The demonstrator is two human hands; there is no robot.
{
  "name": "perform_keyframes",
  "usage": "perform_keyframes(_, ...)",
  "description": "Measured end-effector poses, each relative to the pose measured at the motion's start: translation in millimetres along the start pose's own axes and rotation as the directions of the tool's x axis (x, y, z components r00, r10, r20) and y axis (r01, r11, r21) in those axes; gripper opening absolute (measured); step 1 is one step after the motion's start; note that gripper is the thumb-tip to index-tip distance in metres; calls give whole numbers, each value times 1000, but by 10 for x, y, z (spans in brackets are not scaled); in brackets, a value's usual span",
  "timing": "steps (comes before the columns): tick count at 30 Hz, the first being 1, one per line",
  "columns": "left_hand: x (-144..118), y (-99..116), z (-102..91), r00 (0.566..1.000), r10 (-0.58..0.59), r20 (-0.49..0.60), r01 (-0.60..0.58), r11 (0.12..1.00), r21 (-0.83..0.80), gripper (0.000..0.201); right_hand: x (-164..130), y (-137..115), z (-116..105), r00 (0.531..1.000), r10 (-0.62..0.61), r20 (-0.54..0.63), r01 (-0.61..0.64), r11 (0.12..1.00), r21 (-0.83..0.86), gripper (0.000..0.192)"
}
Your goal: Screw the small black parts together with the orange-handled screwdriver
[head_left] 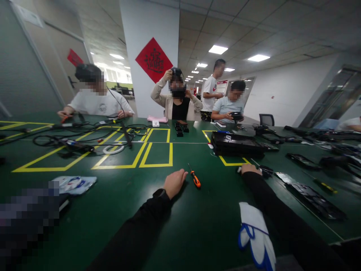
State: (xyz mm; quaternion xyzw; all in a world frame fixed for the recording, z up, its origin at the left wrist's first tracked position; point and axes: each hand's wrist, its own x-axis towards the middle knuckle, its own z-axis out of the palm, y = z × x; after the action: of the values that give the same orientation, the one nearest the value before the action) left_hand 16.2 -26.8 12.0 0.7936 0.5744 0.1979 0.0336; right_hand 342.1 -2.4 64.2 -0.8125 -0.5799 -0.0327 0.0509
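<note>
My left hand [174,183] rests on the green table, a dark watch [160,193] on its wrist. Its thumb lies slightly apart from the fingers and I see nothing in it. Just to its right is an orange-and-black screwdriver [195,179], its thin shaft pointing away from me; the hand does not grip it. Farther right, my right hand [249,169] is down by the stack of black casings, fingers curled. A small pale and dark piece [239,169] shows at its fingertips, too little to name. Beside that wrist lies a dark object [266,171] with a cable.
A white-and-blue glove [256,233] lies near my right forearm. Black casings [237,143] are stacked ahead. An open black panel [313,197] and a yellow screwdriver [324,185] lie right. Cables [70,145] cross yellow tape at left. People sit opposite.
</note>
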Motion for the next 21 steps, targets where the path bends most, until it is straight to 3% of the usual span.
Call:
perform_keyframes(2,8,-21,-9,999,-39,-32,36,996,-76,35,-23,31,-52,986,21,-167,-30,998,-57,22)
perform_keyframes(3,12,-27,-14,997,-64,-54,58,992,-112,34,-55,-47,-83,973,-35,-228,19,997,-72,22)
perform_keyframes(5,14,-20,-28,991,-104,-80,91,984,-154,30,-189,-396,-160,945,-215,-247,213,976,-37,30)
perform_keyframes(6,15,-7,-37,990,-113,-87,98,982,-158,28,-300,-654,-198,910,-346,-229,361,932,24,32)
perform_keyframes(7,15,12,-47,989,-119,-84,104,982,-158,27,-442,-955,-228,840,-498,-215,527,843,108,29)
perform_keyframes(8,16,33,-58,990,-124,-74,111,982,-155,29,-610,-1285,-244,736,-643,-211,677,706,209,27)
perform_keyframes(10,17,73,-74,989,-138,-44,130,980,-148,39,-1002,-1981,-211,478,-849,-226,847,377,375,30)
perform_keyframes(13,9,89,-70,989,-149,-14,146,981,-131,38,-1578,-2965,-2,67,-980,-189,863,-38,504,48)
perform_keyframes(15,-5,62,-48,992,-121,-24,119,989,-94,27,-1856,-3508,173,-106,-988,-113,812,-152,563,61)
perform_keyframes(16,-12,42,-33,995,-100,-27,98,993,-70,25,-1951,-3737,247,-145,-982,-124,804,-190,563,64)
perform_keyframes(18,-21,2,-5,998,-64,-27,63,998,-25,26,-2062,-4106,345,-150,-969,-198,790,-237,565,70)
perform_keyframes(21,-17,-34,21,999,-41,-8,41,999,5,29,-2111,-4450,382,-182,-953,-241,787,-288,546,69)
